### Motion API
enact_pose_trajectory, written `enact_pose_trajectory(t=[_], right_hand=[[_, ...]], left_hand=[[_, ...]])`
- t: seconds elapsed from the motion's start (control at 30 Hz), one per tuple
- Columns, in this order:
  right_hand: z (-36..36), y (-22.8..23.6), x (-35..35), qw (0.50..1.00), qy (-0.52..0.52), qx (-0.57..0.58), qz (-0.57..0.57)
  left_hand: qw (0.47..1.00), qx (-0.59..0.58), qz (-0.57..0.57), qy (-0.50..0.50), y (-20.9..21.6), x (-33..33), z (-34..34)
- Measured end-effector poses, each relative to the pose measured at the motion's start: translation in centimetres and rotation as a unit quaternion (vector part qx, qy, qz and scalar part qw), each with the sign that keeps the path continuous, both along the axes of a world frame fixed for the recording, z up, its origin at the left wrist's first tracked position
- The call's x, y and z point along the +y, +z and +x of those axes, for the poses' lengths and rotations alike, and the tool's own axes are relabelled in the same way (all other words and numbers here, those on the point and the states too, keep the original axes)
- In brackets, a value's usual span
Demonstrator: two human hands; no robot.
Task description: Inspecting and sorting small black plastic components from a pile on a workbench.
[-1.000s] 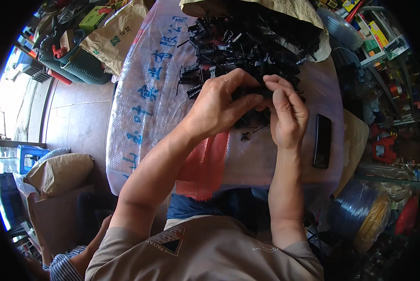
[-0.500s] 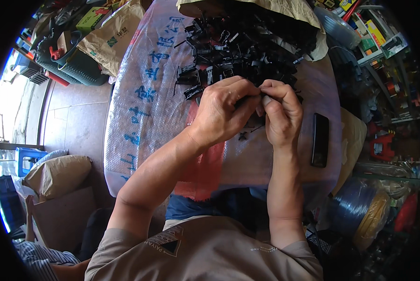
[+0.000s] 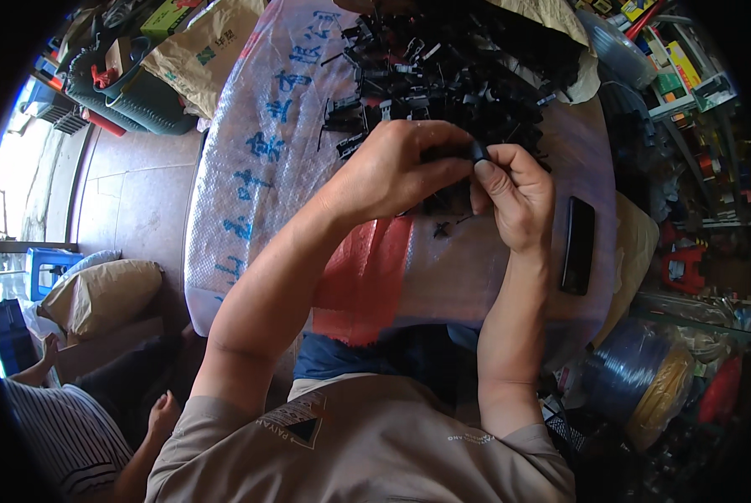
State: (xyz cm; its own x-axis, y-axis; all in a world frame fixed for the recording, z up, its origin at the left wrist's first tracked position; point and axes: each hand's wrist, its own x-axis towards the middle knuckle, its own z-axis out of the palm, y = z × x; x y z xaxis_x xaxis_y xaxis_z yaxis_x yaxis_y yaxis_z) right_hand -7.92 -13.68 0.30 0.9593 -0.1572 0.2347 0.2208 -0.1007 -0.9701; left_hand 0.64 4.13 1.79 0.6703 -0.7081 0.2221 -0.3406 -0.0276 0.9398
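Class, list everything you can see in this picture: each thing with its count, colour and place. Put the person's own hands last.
small plastic parts: a heap, too many to count, black, far end of the table
woven sack cover: one, white with blue writing and a red patch, spread over the table
flat bar: one, black, right of the hands
paper sack: one, brown, upper left
crates: a few, dark green, upper left
another person: one, striped shirt, lower left
left hand: pinching a small black part
right hand: pinching the same part

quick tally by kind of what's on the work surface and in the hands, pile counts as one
pile of black plastic parts: 1
small black part pinched between left hand and right hand: 1
loose black bits: 1 cluster
flat black device: 1
total: 4
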Motion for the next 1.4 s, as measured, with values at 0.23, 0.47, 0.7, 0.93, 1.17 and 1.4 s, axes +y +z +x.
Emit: enact_pose_trajectory(t=[0.23,0.47,0.7,0.93,1.17,1.4], right_hand=[[0.1,0.4,1.0,0.999,0.035,0.003,0.013],[0.1,0.7,1.4,0.998,0.055,0.025,0.027],[-1.2,1.4,1.0,0.979,0.012,0.064,-0.194],[-0.6,0.3,1.1,0.956,0.035,0.031,-0.289],[-0.2,0.2,1.8,0.938,0.067,0.053,-0.336],[-0.4,0.7,-0.6,0.996,-0.084,0.002,-0.002]], left_hand=[[0.992,-0.114,0.053,0.027,0.3,0.0,0.2],[0.988,-0.151,0.025,0.011,0.3,0.3,0.2],[0.920,0.335,-0.196,-0.052,-1.0,0.8,2.2],[0.800,0.499,-0.332,-0.012,-2.6,1.9,4.7],[0.756,0.529,-0.385,0.016,-2.5,2.5,6.1],[0.914,0.325,-0.243,0.015,-0.3,1.8,3.6]])
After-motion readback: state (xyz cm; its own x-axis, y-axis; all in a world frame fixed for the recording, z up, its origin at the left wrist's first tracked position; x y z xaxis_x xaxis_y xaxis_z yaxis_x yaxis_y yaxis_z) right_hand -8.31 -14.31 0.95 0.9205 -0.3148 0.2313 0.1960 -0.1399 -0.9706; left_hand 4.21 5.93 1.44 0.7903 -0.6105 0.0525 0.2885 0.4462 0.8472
